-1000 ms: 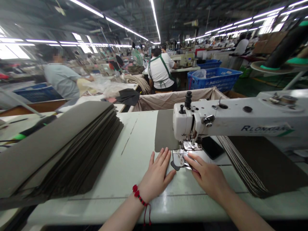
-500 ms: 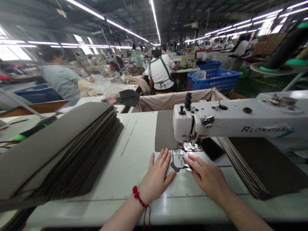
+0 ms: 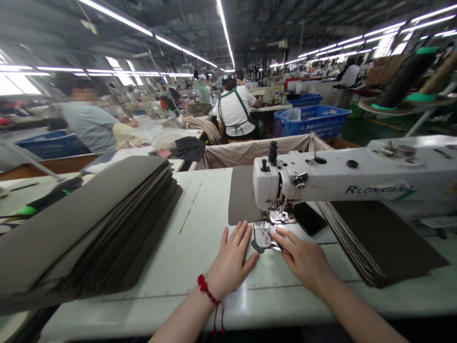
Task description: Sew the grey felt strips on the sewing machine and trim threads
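Note:
My left hand (image 3: 232,259) lies flat and open on the pale table (image 3: 200,267), its fingertips at the near edge of a grey-brown sheet (image 3: 241,195) that runs under the head of the white sewing machine (image 3: 321,178). My right hand (image 3: 303,259) rests beside the shiny needle plate (image 3: 262,233), fingers stretched toward the presser foot (image 3: 280,216); nothing shows in it. A red bead bracelet (image 3: 205,286) hangs on my left wrist.
A tall fanned stack of the same sheets (image 3: 89,224) fills the left of the table. A second stack (image 3: 374,238) lies right, behind a black phone (image 3: 309,218). Beyond are a cloth-lined bin (image 3: 250,147), blue crates (image 3: 314,119) and other workers.
Both hands stay where they were at the needle plate. The view has tilted slightly, shifting everything a little left and down.

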A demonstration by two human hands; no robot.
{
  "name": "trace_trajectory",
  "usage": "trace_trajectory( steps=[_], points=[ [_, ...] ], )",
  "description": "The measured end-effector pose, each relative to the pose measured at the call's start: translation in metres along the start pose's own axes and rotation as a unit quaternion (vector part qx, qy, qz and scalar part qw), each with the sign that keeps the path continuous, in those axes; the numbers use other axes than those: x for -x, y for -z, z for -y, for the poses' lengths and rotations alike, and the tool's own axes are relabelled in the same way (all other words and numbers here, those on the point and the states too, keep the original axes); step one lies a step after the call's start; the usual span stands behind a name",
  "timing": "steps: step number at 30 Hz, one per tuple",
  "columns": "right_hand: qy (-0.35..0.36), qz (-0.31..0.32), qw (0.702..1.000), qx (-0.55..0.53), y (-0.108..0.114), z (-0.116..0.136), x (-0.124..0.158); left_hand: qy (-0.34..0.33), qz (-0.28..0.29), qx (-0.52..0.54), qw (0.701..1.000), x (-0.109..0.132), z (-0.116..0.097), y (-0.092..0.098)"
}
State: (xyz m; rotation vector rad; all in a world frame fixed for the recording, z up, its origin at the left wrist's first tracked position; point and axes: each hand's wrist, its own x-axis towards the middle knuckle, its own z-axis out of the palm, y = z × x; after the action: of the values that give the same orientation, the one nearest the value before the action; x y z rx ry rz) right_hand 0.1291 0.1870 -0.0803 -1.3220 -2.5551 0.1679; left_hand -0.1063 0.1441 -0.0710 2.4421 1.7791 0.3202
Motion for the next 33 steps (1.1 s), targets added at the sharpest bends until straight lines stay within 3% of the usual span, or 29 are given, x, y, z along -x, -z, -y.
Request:
trace_trajectory(
  steps=[14, 21, 25, 29, 33],
  points=[
    [-0.007, -0.008, 1.0, -0.006, 0.004, 0.004, 0.002, -0.001, -0.058, -0.01, 0.998, 0.003, -0.003, -0.001],
    [-0.01, -0.011, 1.0, -0.01, 0.009, 0.006, 0.004, 0.114, -0.06, -0.117, 0.985, -0.011, 0.008, 0.027],
    [-0.005, -0.016, 1.0, -0.021, 0.011, 0.006, 0.006, 0.18, -0.073, -0.154, 0.969, -0.013, 0.027, 0.027],
    [-0.012, -0.02, 0.999, -0.034, 0.012, 0.007, 0.006, 0.228, -0.072, -0.176, 0.955, 0.023, 0.036, 0.015],
    [-0.013, -0.022, 0.998, -0.059, 0.018, 0.005, 0.008, 0.236, -0.052, -0.181, 0.953, 0.096, 0.046, 0.006]
  ],
)
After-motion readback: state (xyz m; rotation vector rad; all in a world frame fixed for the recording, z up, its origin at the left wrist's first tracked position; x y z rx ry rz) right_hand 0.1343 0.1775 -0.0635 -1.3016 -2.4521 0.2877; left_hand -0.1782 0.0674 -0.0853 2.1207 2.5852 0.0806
